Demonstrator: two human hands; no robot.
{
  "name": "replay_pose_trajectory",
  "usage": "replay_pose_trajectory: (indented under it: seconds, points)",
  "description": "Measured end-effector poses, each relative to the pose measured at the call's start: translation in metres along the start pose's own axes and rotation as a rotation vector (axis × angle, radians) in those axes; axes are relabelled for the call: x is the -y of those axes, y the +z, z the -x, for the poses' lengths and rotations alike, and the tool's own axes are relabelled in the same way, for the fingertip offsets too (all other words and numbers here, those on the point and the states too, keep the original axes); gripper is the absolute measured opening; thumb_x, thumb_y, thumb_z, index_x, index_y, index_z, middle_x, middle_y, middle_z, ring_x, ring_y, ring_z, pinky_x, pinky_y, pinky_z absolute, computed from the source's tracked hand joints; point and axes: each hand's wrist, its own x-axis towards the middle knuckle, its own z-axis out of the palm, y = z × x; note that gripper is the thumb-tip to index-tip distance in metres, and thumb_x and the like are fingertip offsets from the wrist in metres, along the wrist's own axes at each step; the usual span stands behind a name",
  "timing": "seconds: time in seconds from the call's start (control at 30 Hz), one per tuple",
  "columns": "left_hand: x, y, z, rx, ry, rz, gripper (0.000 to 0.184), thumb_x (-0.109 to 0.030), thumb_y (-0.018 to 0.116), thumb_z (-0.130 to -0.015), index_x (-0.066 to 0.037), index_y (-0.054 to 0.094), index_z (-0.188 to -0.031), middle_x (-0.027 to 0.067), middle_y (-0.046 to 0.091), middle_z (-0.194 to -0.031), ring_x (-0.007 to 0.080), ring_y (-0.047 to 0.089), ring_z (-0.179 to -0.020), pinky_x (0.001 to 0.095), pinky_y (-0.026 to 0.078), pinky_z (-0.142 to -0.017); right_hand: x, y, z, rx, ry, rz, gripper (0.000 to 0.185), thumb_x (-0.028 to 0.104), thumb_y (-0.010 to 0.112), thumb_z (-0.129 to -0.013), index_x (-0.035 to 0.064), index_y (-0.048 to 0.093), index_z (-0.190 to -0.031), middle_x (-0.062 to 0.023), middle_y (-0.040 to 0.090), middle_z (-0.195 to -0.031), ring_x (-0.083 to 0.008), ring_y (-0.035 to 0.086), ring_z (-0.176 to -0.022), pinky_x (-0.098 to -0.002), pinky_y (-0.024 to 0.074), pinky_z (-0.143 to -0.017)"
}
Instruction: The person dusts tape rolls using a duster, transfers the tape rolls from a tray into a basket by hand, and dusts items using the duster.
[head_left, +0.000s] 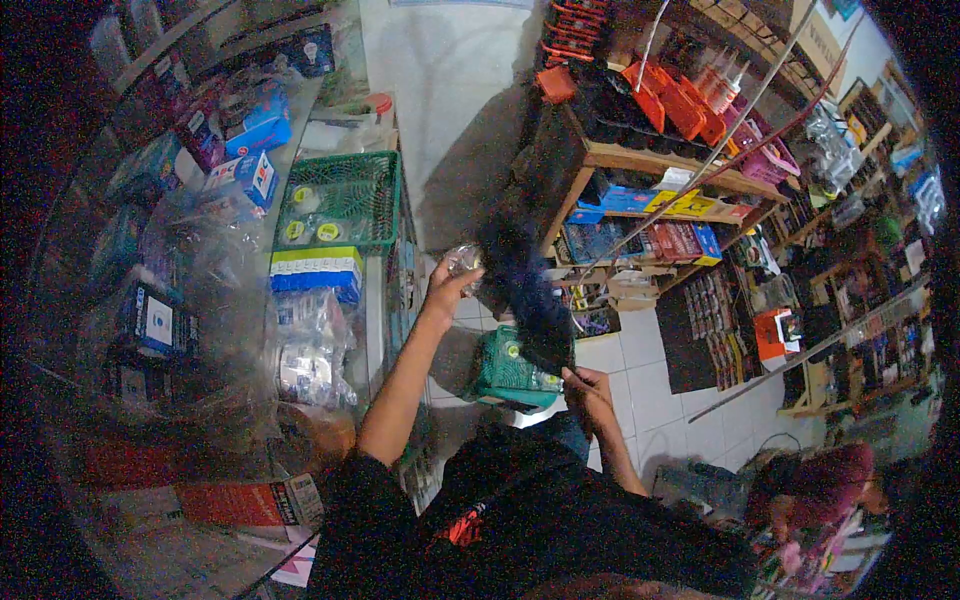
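My left hand [452, 287] is closed around a small clear container [464, 262], held out beyond the counter's edge. My right hand [592, 395] grips the handle end of a dark feather duster [535, 300], whose fluffy head is blurred and reaches up close to the container. Below the duster, a green basket [490, 362] holds clear items with yellow-green labels, partly hidden by the duster. On the counter to the left, a second green basket [390, 205] has 3 similar labelled items [328, 232] inside.
A row of yellow, white and blue boxes [315, 272] and plastic-wrapped goods [312, 360] line the left counter. Wooden shelving [640, 165] with orange bins [675, 95] stands at right. Thin rods [740, 125] cross the right side. A person in a pink top [835, 480] is at lower right.
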Motion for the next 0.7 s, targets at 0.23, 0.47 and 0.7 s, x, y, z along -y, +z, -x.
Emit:
replay_pose_trajectory:
  seconds: [0.23, 0.47, 0.7]
  points:
    - [0.000, -0.001, 0.003, 0.045, 0.053, -0.074, 0.036, -0.021, 0.062, -0.091, -0.011, 0.056, -0.125, 0.0028, 0.064, -0.113, 0.0153, 0.059, -0.103, 0.0320, 0.048, -0.087, -0.005, -0.007, -0.002, 0.006, -0.008, 0.019, 0.033, 0.026, 0.063, -0.093, 0.0085, 0.053, -0.066, 0.0065, 0.044, -0.057, -0.0050, 0.035, -0.046, -0.0247, 0.0248, -0.042]
    - [0.012, -0.009, -0.002, 0.001, 0.054, 0.035, 0.038, -0.015, 0.066, -0.085, -0.014, 0.056, -0.122, 0.0019, 0.063, -0.105, 0.0153, 0.059, -0.091, 0.0292, 0.048, -0.075, -0.012, -0.007, -0.007, 0.000, -0.107, 0.041, 0.033, 0.024, 0.064, -0.092, 0.0087, 0.053, -0.065, 0.0058, 0.045, -0.057, -0.0049, 0.036, -0.047, -0.0242, 0.0254, -0.042]
    - [0.002, -0.004, 0.000, 0.039, 0.068, 0.060, 0.036, -0.016, 0.067, -0.085, -0.015, 0.055, -0.119, 0.0018, 0.063, -0.101, 0.0162, 0.060, -0.086, 0.0304, 0.049, -0.072, -0.003, -0.010, -0.006, 0.032, -0.078, 0.101, 0.033, 0.024, 0.063, -0.093, 0.0089, 0.053, -0.065, 0.0055, 0.045, -0.056, -0.0051, 0.036, -0.046, -0.0240, 0.0255, -0.042]
